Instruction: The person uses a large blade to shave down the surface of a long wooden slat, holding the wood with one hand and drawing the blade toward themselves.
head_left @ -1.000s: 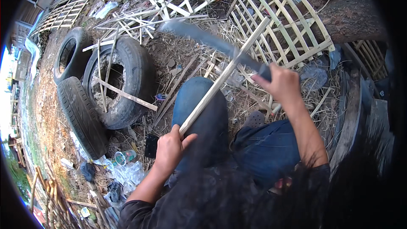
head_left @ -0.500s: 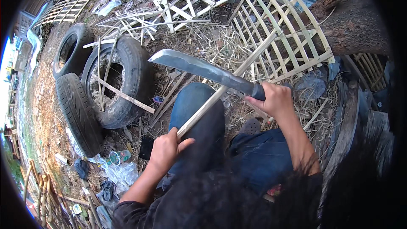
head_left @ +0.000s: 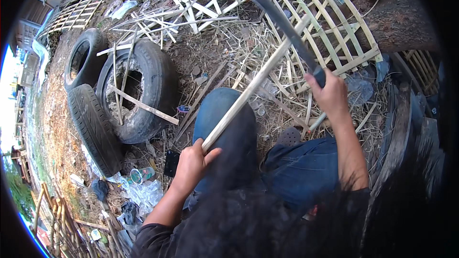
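Left hand is closing around the near end of a pale split stick, thumb lying out to the right. Stick is running up and away from that hand, passing over the jeans knee and ending just beyond and left of the right hand. Right hand is wrapping the dark handle of a machete; blade is pointing up-left, away from that hand, and crossing in front of the stick near its far end. Can't tell whether blade and stick are touching.

Just left of left hand: a black flat object is lying on the ground. Further left and lower, clear plastic is spreading out. Up-left of left hand, a large tyre is lying with thin slats across it; a treaded tyre is leaning beside it.

Beyond right hand, a lattice panel is resting near a thick log. Below-left of right hand, a grey clog is showing past the leg.
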A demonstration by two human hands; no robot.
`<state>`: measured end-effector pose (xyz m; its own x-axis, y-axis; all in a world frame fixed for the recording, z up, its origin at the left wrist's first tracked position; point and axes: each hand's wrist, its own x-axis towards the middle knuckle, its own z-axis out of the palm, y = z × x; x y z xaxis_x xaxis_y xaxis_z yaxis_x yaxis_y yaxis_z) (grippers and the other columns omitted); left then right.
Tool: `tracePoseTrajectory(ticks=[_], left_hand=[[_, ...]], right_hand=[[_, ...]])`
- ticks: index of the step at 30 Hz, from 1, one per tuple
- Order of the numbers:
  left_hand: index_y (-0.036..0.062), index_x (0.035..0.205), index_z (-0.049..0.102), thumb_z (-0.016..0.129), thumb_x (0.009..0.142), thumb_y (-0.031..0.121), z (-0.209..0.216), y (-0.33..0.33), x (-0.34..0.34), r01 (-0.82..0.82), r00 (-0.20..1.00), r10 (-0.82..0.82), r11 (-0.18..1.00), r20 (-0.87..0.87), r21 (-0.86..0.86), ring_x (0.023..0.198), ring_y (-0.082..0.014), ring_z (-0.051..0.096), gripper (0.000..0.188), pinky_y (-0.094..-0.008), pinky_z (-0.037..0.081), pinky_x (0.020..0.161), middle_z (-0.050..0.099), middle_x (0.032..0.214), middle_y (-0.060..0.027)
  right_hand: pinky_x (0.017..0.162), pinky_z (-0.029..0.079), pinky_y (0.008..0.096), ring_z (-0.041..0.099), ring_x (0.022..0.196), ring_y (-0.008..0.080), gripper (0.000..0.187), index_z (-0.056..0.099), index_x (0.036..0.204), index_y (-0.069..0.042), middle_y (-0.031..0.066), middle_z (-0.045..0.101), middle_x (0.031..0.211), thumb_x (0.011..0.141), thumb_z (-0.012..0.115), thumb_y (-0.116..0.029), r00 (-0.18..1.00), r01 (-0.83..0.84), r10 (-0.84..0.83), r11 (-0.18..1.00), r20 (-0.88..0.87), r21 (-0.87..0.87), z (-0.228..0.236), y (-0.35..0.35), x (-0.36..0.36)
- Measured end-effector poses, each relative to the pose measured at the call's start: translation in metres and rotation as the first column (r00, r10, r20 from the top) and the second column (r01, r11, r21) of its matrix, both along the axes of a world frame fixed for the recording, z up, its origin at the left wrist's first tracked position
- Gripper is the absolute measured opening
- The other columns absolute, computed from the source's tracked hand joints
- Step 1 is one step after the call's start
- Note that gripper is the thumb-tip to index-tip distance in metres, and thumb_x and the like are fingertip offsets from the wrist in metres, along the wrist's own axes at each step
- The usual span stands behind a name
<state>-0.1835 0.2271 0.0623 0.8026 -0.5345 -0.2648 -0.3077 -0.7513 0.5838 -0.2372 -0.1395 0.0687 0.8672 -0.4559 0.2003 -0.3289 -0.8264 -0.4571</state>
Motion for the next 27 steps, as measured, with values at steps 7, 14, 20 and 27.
tracePoseTrajectory(ticks=[7, 14, 20, 27], left_hand=[[-0.0035, 0.076, 0.047, 0.067, 0.084, 0.045, 0.003, 0.006, 0.004, 0.036, 0.991, -0.041, 0.999, -0.128, -0.039, 0.063, -0.0455, 0.057, 0.053, -0.0473, 0.045, 0.056, 0.053, 0.058, -0.0236], [-0.0038, 0.075, 0.047, 0.067, 0.083, 0.047, -0.001, 0.0, 0.002, 0.01, 0.998, -0.011, 1.0, -0.059, -0.009, 0.061, -0.0458, 0.055, 0.055, -0.046, 0.043, 0.054, 0.051, 0.057, -0.0232], [-0.0045, 0.076, 0.048, 0.069, 0.082, 0.046, -0.001, 0.008, 0.003, -0.015, 0.992, 0.01, 0.999, -0.127, -0.04, 0.059, -0.0452, 0.055, 0.055, -0.0463, 0.043, 0.053, 0.051, 0.057, -0.0238], [-0.0037, 0.076, 0.048, 0.068, 0.082, 0.047, -0.003, 0.003, 0.003, 0.028, 1.0, -0.028, 0.999, -0.004, -0.027, 0.059, -0.0448, 0.055, 0.055, -0.046, 0.043, 0.053, 0.052, 0.057, -0.0233]], right_hand=[[0.045, 0.05, 0.0314, 0.061, 0.044, 0.0197, 0.064, 0.058, 0.071, -0.005, 0.0082, 0.06, 0.055, 0.079, 0.059, -0.069, 0.907, -0.39, 0.419, 0.872, 0.04, -0.295, -0.029, 0.04, 0.007], [0.05, 0.052, 0.0355, 0.065, 0.051, 0.0235, 0.061, 0.057, 0.07, -0.006, 0.0083, 0.062, 0.059, 0.076, 0.063, -0.067, 0.941, -0.331, 0.338, 0.921, -0.003, -0.203, -0.023, 0.067, 0.001], [0.049, 0.052, 0.036, 0.066, 0.054, 0.0245, 0.056, 0.058, 0.072, -0.005, 0.0118, 0.063, 0.06, 0.083, 0.061, -0.06, 0.999, -0.036, 0.031, 0.983, -0.028, -0.18, -0.019, 0.001, 0.008], [0.05, 0.052, 0.032, 0.064, 0.05, 0.0201, 0.065, 0.059, 0.072, -0.007, 0.0056, 0.058, 0.053, 0.08, 0.055, -0.071, 0.988, -0.153, 0.157, 0.975, 0.013, -0.161, -0.016, 0.038, 0.003]])
